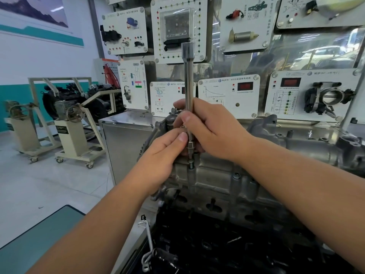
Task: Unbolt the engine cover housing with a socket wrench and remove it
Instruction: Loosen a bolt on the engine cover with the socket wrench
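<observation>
A long steel socket wrench extension [188,80] stands upright over the grey cast engine cover housing [223,180]. Its socket tip [190,148] sits just above a bolt [191,164] at the housing's left end. My right hand [215,127] grips the shaft, fingers curled round it. My left hand [167,155] pinches the lower end of the tool near the socket, thumb against the shaft. The top of the extension [188,48] carries no handle that I can see.
A board of white training panels [229,93] with sensors stands right behind the engine. A metal cabinet [126,139] is at the left. Engines on wheeled stands [73,135] sit on the floor further left. Dark engine parts and a wire clip [147,242] lie below the housing.
</observation>
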Motion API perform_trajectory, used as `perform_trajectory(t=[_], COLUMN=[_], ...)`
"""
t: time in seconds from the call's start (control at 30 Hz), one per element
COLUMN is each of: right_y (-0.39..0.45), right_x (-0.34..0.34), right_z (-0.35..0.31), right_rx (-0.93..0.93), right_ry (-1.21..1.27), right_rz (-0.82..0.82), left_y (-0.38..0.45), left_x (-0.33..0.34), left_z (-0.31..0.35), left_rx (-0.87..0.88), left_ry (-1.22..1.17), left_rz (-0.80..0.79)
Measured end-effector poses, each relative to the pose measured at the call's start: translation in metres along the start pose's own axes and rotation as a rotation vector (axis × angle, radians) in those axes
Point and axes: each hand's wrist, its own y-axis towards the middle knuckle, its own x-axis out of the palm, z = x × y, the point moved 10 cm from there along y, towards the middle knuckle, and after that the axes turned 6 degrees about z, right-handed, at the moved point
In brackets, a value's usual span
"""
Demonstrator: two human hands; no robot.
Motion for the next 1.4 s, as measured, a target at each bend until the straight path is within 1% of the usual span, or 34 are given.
perform_trajectory(t=[0.13, 0.27, 0.33, 0.47, 0.57, 0.67, 0.77, 0.83, 0.9, 1.0, 1.07, 1.2, 1.23, 1.4], right_y=[-0.001, 0.0, 0.001, 0.0, -0.002, -0.002, 0.001, 0.001, -0.001, -0.002, -0.002, -0.001, 0.0, 0.0], right_x=[0.0, 0.0, 0.002, 0.014, 0.015, 0.009, 0.002, 0.008, 0.014, 0.018, 0.016, 0.002, 0.001, 0.014], right_z=[0.0, -0.003, 0.001, 0.008, 0.009, 0.005, 0.005, 0.007, 0.01, 0.011, 0.009, 0.006, 0.005, 0.006], right_rx=[0.007, -0.027, 0.006, 0.066, 0.073, 0.037, 0.044, 0.058, 0.083, 0.092, 0.076, 0.039, 0.037, 0.058], right_ry=[-0.011, -0.084, -0.067, 0.04, 0.058, -0.038, -0.044, -0.021, 0.035, 0.05, 0.023, -0.018, -0.035, 0.036], right_rz=[-0.011, -0.006, -0.011, -0.103, -0.132, -0.087, -0.025, -0.076, -0.132, -0.168, -0.153, -0.032, -0.027, -0.135], left_y=[0.0, 0.001, 0.0, -0.001, 0.0, 0.001, 0.001, 0.001, 0.0, -0.001, 0.001, 0.002, 0.002, 0.001], left_x=[-0.002, 0.005, 0.005, 0.001, 0.0, 0.004, 0.006, 0.006, 0.006, 0.004, 0.003, 0.007, 0.007, 0.001], left_z=[0.0, 0.008, 0.009, 0.002, 0.001, 0.002, 0.007, 0.005, 0.002, 0.0, 0.001, 0.006, 0.007, 0.003], left_rx=[0.016, 0.089, 0.084, 0.018, 0.025, 0.053, 0.081, 0.057, 0.024, -0.008, 0.0, 0.076, 0.085, 0.03], left_ry=[-0.003, -0.022, -0.015, 0.003, 0.021, -0.005, 0.011, 0.028, 0.032, -0.021, -0.04, -0.055, -0.054, -0.02], left_rz=[0.016, 0.015, 0.015, -0.002, 0.002, 0.005, 0.012, 0.003, -0.04, -0.065, -0.039, 0.007, 0.015, -0.007])
